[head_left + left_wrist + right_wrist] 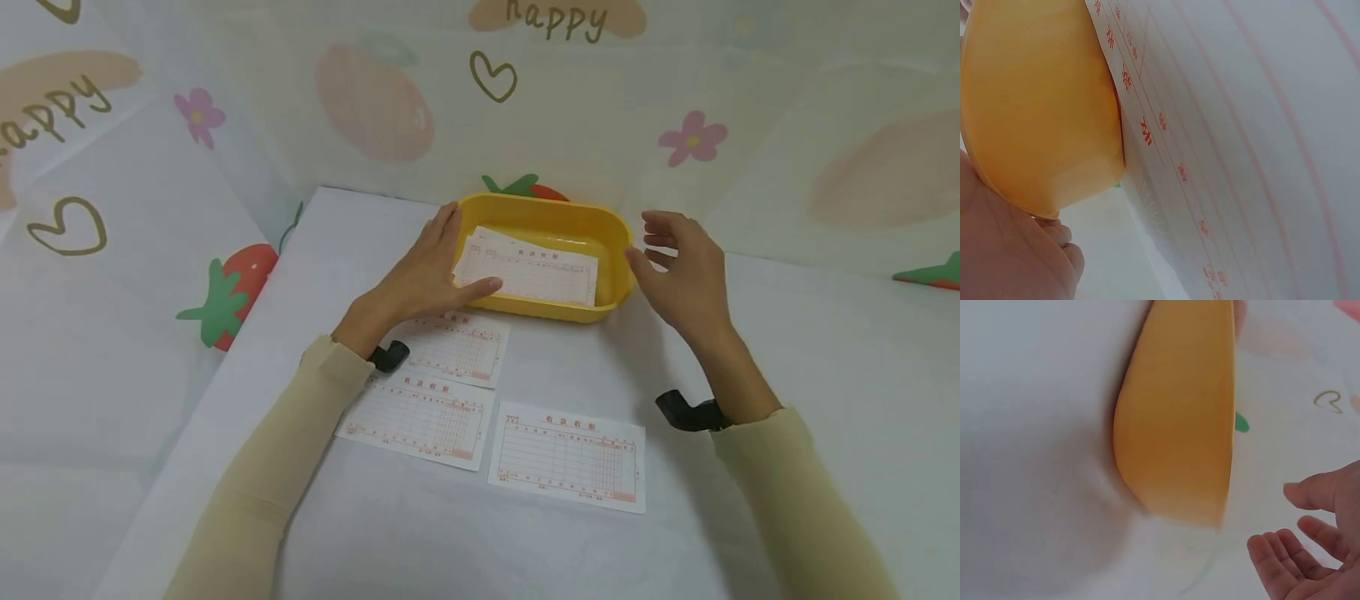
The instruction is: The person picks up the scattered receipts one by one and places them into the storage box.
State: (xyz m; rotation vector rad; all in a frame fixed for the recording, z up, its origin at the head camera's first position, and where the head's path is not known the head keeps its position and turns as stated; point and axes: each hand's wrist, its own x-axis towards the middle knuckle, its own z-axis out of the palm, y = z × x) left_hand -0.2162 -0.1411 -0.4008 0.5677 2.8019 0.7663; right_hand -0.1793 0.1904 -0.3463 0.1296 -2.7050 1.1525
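Observation:
A yellow plastic basket (553,313) with rounded corners stands near the back of the table. Several printed receipt slips (536,271) lie inside it, overlapping. My left hand (427,275) is at the basket's left end, its fingers extended along the side and its thumb reaching over the front rim. Beyond the right end, my right hand (686,271) hovers with loosely bent fingers and holds nothing. In the right wrist view the right hand (1310,550) appears apart from the basket (1179,425). The left wrist view shows the left hand (1016,250) against the basket's end.
In front of the basket, more slips lie flat: one receipt (465,354) partly under my left wrist, another receipt (427,421) below it and a third receipt (570,457) to the right. A patterned cloth (570,125) hangs behind the white table (450,542).

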